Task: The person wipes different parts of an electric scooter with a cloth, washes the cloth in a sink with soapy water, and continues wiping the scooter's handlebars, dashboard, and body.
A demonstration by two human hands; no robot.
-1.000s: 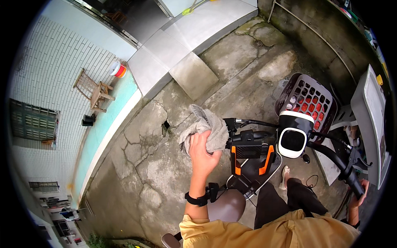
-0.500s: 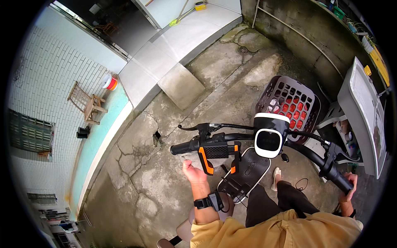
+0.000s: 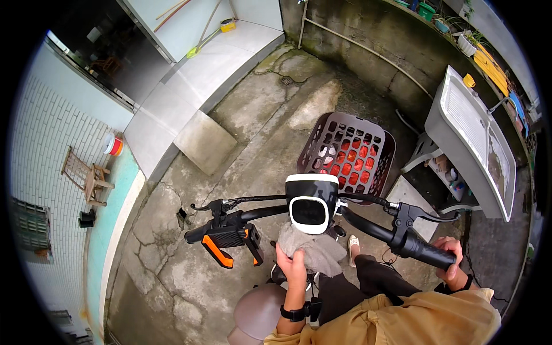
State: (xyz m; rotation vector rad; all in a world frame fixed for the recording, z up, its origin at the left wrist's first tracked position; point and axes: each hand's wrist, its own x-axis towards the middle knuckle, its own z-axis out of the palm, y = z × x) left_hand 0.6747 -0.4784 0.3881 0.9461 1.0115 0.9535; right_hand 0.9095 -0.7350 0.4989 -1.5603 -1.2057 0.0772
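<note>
My left hand grips a crumpled grey cloth, which lies just below the white-rimmed display of an electric bike or scooter. Whether the cloth touches the display's underside I cannot tell. My right hand is wrapped around the end of the black right handlebar grip. Beside the left handlebar grip, which no hand touches, sits a black and orange phone holder. Brake levers run in front of both grips.
A grey plastic basket with red and white things inside is ahead of the display. To the right stands a grey sink. A brown seat is by my left forearm. A wooden chair and a bucket stand at the left wall.
My left hand has moved from beside the left grip to below the display, bringing the cloth into clear view. The handlebar, basket and surroundings sit further left in the view; my right hand stays on its grip.
</note>
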